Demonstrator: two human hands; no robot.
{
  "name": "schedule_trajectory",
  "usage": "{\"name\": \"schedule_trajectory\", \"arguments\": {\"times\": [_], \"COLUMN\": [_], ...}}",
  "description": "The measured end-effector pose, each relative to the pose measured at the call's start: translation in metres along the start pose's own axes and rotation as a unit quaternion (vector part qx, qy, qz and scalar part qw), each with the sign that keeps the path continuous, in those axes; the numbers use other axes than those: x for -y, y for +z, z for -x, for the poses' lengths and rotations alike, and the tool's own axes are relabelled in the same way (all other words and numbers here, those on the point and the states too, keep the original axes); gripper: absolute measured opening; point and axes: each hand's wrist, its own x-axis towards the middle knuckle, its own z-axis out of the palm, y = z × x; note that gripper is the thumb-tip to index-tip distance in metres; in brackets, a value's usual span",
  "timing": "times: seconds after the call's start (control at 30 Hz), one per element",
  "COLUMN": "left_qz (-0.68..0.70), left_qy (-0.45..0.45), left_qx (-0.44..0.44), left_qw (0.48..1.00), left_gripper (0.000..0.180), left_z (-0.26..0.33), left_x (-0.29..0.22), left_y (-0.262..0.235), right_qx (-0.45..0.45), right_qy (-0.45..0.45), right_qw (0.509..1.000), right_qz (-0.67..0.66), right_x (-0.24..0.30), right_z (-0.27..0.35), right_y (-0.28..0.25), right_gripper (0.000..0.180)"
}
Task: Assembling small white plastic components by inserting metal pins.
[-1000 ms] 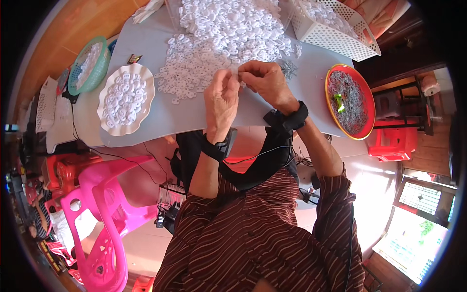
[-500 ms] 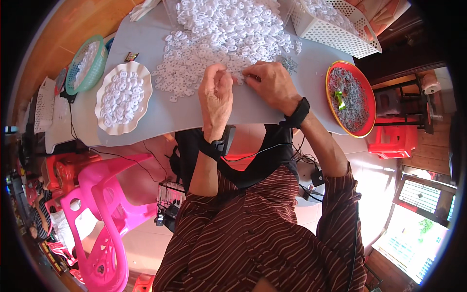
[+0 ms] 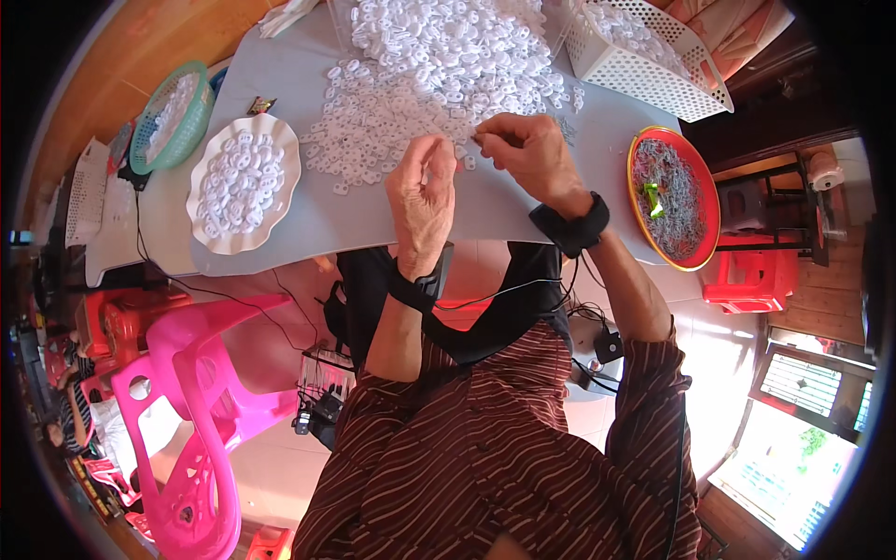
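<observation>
My left hand [image 3: 423,198] hovers over the near side of the grey table [image 3: 327,224], its fingers curled together. What lies in them, if anything, is too small to make out. Facing it, my right hand [image 3: 534,159] pinches thumb against forefinger, and a tiny dark bit shows at the tips. Just beyond both hands spreads a layer of small flat white plastic pieces [image 3: 364,140] with holes. A taller heap of thicker white plastic pieces [image 3: 453,47] rises behind it. Beside my right hand lie a few thin grey metal bits [image 3: 567,129].
On the left stand a scalloped white dish [image 3: 201,229] of white pieces and a green basket [image 3: 191,131]. A red tray [image 3: 714,210] of small metal parts sits right, below a perforated white basket [image 3: 705,93]. A pink chair [image 3: 173,345] stands left of my legs.
My hands have drawn slightly apart and the right fingertips have pulled away from the left. The left hand has shifted a little nearer to me. The view has tilted slightly.
</observation>
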Motion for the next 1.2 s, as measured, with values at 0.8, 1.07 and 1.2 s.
{"name": "schedule_trajectory", "arguments": {"times": [0.8,1.07,1.2], "left_qz": [0.018,0.062,0.037], "left_qy": [-0.080,-0.106,-0.076], "left_qx": [0.129,0.135,0.100], "left_qw": [0.988,0.983,0.991], "left_gripper": [0.023,0.017,0.009], "left_z": [0.007,0.008,0.008], "left_x": [-0.011,-0.008,0.002], "left_y": [0.005,0.009,0.018], "right_qx": [-0.087,-0.047,-0.138], "right_qy": [-0.088,-0.028,-0.065], "right_qw": [0.988,0.991,0.985], "right_qz": [-0.091,-0.118,0.085], "right_x": [0.009,0.013,-0.016], "right_z": [0.037,0.037,0.018], "right_y": [0.006,0.004,-0.018], "right_gripper": [0.012,0.010,0.014]}}
